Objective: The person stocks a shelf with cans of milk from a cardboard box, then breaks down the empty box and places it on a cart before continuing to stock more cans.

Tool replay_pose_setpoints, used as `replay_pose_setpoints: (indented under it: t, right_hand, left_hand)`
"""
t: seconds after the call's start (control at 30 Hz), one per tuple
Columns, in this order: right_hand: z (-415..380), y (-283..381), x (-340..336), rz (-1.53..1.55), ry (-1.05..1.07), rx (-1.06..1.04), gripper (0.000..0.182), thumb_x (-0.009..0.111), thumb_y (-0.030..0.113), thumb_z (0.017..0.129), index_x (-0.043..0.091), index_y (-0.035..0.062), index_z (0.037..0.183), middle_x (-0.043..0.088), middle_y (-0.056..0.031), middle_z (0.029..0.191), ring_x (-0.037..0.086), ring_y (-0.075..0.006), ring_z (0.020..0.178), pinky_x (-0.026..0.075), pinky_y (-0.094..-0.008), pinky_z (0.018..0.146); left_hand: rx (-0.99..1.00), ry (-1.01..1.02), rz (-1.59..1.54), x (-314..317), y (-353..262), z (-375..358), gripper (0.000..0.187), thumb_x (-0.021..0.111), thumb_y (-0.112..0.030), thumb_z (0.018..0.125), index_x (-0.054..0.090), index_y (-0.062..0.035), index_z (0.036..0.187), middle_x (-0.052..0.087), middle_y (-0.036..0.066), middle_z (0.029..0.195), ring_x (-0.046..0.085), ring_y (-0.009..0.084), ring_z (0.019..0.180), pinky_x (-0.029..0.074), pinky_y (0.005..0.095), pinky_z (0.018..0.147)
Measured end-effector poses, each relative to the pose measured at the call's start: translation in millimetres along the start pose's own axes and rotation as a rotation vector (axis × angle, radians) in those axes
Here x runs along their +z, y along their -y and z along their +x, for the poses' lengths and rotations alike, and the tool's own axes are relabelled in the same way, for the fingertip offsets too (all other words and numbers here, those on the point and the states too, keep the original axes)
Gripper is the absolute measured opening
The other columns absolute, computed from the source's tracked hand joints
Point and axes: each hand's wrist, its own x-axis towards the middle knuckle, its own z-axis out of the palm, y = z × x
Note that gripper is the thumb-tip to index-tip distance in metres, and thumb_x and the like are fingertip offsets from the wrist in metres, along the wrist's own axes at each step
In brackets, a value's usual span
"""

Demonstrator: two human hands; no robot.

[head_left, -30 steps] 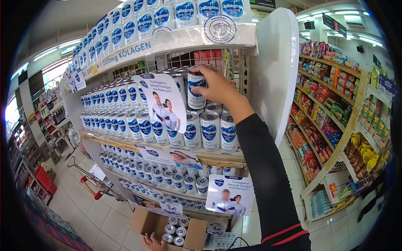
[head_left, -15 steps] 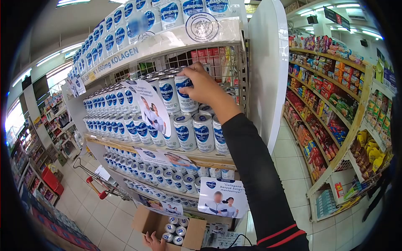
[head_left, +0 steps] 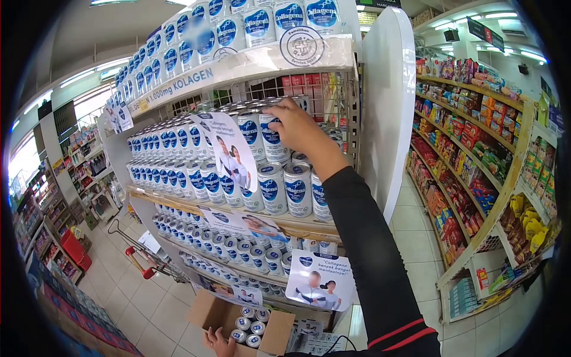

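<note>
White and blue cans stand stacked in rows on the display shelf (head_left: 238,217). On the upper row at the right end, my right hand (head_left: 300,128) has its thumb and fingers around the upper part of a can (head_left: 272,140), which stands on the cans below. Down at the bottom, an open cardboard box (head_left: 278,333) holds several upright cans (head_left: 257,327). My left hand (head_left: 220,342) rests at the box's near left edge with its fingers apart, and nothing shows in it.
A promotional card (head_left: 229,152) hangs before the cans, another (head_left: 320,282) lower down. A white side panel (head_left: 386,107) bounds the display at right. Beyond are snack shelves (head_left: 464,160). A trolley with a red handle (head_left: 140,265) stands on the floor at left.
The camera view has shifted, so the shelf appears slightly farther right and lower. My right hand remains at the same can; my left hand has barely moved at the box.
</note>
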Motion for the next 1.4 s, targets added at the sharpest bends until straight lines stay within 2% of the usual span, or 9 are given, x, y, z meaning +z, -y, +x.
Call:
replay_pose_setpoints:
  t: [0.27, 0.43, 0.5, 0.63, 0.73, 0.87, 0.97, 1.03, 1.4]
  right_hand:
    - [-3, 3, -3, -0.072, 0.028, 0.021, 0.036, 0.056, 0.009, 0.076, 0.051, 0.0087, 0.111, 0.048, -0.014, 0.108, 0.05, -0.0305, 0.095, 0.04, -0.0343, 0.083]
    - [-11, 70, -53, -0.234, -0.392, -0.144, 0.033, 0.057, 0.007, 0.076, 0.049, 0.003, 0.108, 0.055, -0.0119, 0.097, 0.055, -0.0226, 0.084, 0.044, -0.0303, 0.075]
    - [-34, 115, -60, 0.159, -0.568, -0.074, 0.022, 0.06, 0.014, 0.075, 0.055, 0.0029, 0.094, 0.059, -0.009, 0.081, 0.056, -0.0177, 0.071, 0.043, -0.027, 0.062]
    - [-112, 188, -41, -0.289, -0.379, -0.196, 0.037, 0.04, 0.007, 0.082, 0.041, -0.014, 0.113, 0.054, -0.0182, 0.103, 0.053, -0.0276, 0.088, 0.046, -0.0267, 0.065]
    - [-156, 229, 26, 0.513, -0.434, -0.266, 0.01, 0.056, 0.006, 0.073, 0.05, 0.0097, 0.081, 0.052, -0.0111, 0.08, 0.051, -0.0234, 0.06, 0.041, -0.0272, 0.05]
    - [-204, 224, 139, 0.551, 0.354, 0.33, 0.024, 0.055, -0.001, 0.07, 0.053, 0.0059, 0.093, 0.056, -0.0106, 0.081, 0.056, -0.0271, 0.073, 0.044, -0.0349, 0.065]
    - [-277, 191, 233, 0.496, 0.811, 0.327, 0.028, 0.053, -0.001, 0.071, 0.053, 0.0064, 0.098, 0.053, -0.0109, 0.09, 0.055, -0.0256, 0.081, 0.045, -0.0309, 0.07]
    - [-309, 185, 262, 0.375, 1.084, 0.074, 0.035, 0.056, 0.002, 0.067, 0.052, 0.0107, 0.1, 0.05, -0.0116, 0.099, 0.055, -0.0306, 0.087, 0.045, -0.0418, 0.072]
    - [-334, 185, 300, -0.041, 1.367, -0.038, 0.043, 0.069, 0.014, 0.055, 0.051, 0.0097, 0.094, 0.053, -0.0081, 0.092, 0.057, -0.0292, 0.085, 0.046, -0.0399, 0.071]
  left_hand:
    - [-0.021, -0.053, -0.146, -23, -21, -5, 0.046, 0.057, -0.021, 0.067, 0.046, -0.0069, 0.109, 0.024, 0.025, 0.128, 0.016, 0.0426, 0.119, 0.013, 0.0506, 0.098]
    - [0.015, -0.09, -0.161, -20, -18, -7, 0.047, 0.056, -0.02, 0.071, 0.044, -0.008, 0.114, 0.025, 0.024, 0.128, 0.016, 0.043, 0.12, 0.015, 0.0504, 0.099]
    - [0.102, -0.168, -0.191, -15, -12, -8, 0.053, 0.056, -0.022, 0.073, 0.039, -0.0059, 0.12, 0.021, 0.025, 0.131, 0.018, 0.043, 0.12, 0.015, 0.0493, 0.099]
    - [0.014, -0.218, -0.351, -13, -13, -12, 0.072, 0.062, -0.026, 0.072, 0.024, 0.0006, 0.126, 0.014, 0.027, 0.131, 0.013, 0.0416, 0.122, 0.012, 0.0473, 0.1]
    - [-0.115, -0.181, -0.369, -9, -13, -18, 0.082, 0.064, -0.032, 0.071, 0.016, 0.0036, 0.127, 0.008, 0.027, 0.132, 0.008, 0.0414, 0.123, 0.011, 0.0456, 0.101]
    - [-0.178, -0.164, -0.406, -6, -8, -17, 0.092, 0.064, -0.04, 0.07, 0.01, 0.0053, 0.128, 0.007, 0.027, 0.132, 0.006, 0.0408, 0.123, 0.008, 0.0452, 0.101]
    - [-0.135, -0.093, -0.457, -4, -3, -18, 0.092, 0.063, -0.042, 0.071, 0.009, 0.0036, 0.129, 0.005, 0.027, 0.133, 0.004, 0.0409, 0.124, 0.007, 0.0452, 0.101]
    - [-0.115, -0.08, -0.448, -7, -2, -18, 0.091, 0.063, -0.042, 0.071, 0.009, 0.003, 0.129, 0.005, 0.027, 0.133, 0.003, 0.041, 0.124, 0.008, 0.0455, 0.101]
    - [-0.018, 0.153, -0.655, -58, 26, -21, 0.079, 0.061, -0.02, 0.07, 0.013, -0.0032, 0.13, 0.01, 0.024, 0.134, 0.008, 0.0404, 0.125, 0.012, 0.0453, 0.102]
